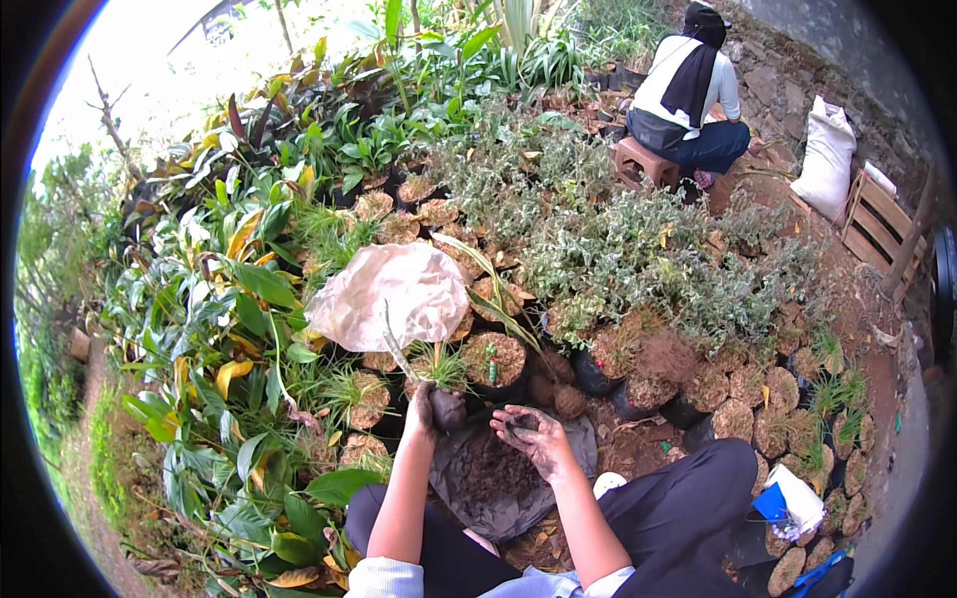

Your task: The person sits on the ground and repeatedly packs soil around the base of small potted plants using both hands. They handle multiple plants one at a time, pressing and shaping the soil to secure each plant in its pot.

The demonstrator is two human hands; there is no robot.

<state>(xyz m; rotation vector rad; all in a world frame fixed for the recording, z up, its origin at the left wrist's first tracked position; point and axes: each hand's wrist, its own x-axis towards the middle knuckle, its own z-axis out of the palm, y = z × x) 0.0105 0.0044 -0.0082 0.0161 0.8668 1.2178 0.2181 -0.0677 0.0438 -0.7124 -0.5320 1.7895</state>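
My left hand (423, 413) is closed round a dark, rounded ball of soil (449, 409); a thin pale stem (393, 339) rises above that hand. Facing it, my right hand (543, 441) is turned palm up with curled fingers, cupping a little dark soil (520, 423). Both hands are smeared with soil. Below them, between my knees, a grey plastic sheet (573, 460) lies spread with a heap of loose dark soil (490, 466) on it. Just beyond the right hand, brown rounded balls (569, 402) rest on the ground.
Several potted plants with straw-like tops (493, 359) surround me. A crumpled pale sheet (389, 297) covers some pots ahead. Broad-leaved plants (264, 284) crowd the left. Far right, a person (688, 95) sits on a brown block (643, 164) near a white sack (825, 159) and wooden crate (882, 224).
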